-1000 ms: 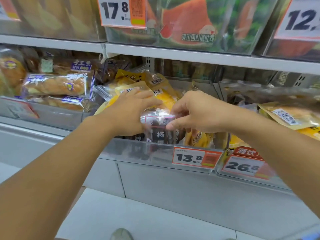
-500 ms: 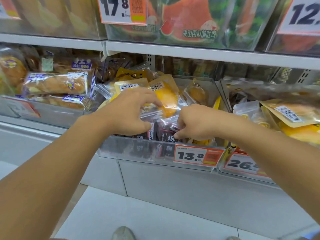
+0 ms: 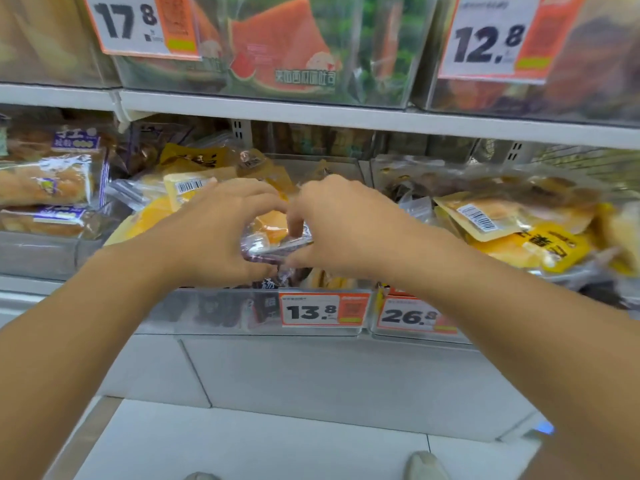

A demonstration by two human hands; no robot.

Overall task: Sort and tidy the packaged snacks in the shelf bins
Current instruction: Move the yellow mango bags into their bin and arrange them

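Observation:
A clear-wrapped snack pack (image 3: pixel 273 237) with an orange-yellow filling sits between my two hands over the middle shelf bin (image 3: pixel 214 311). My left hand (image 3: pixel 211 237) curls round its left side, thumb below. My right hand (image 3: pixel 343 223) grips its right side, with the index finger pressing down on top and the thumb under the edge. Under the pack lie dark purple packs (image 3: pixel 277 282). Yellow packs (image 3: pixel 187 187) with barcodes are piled behind my left hand.
Bread packs (image 3: pixel 45 181) with purple labels fill the left bin. The right bin holds yellow packs (image 3: pixel 512 230). Price tags 13.8 (image 3: pixel 322 310) and 26.8 (image 3: pixel 412 315) hang on the bin fronts. An upper shelf (image 3: pixel 311 112) with watermelon-print packs hangs overhead.
Both hands rose from the bin's front and came together round the clear pack. My right hand moved up and left from the dark packs.

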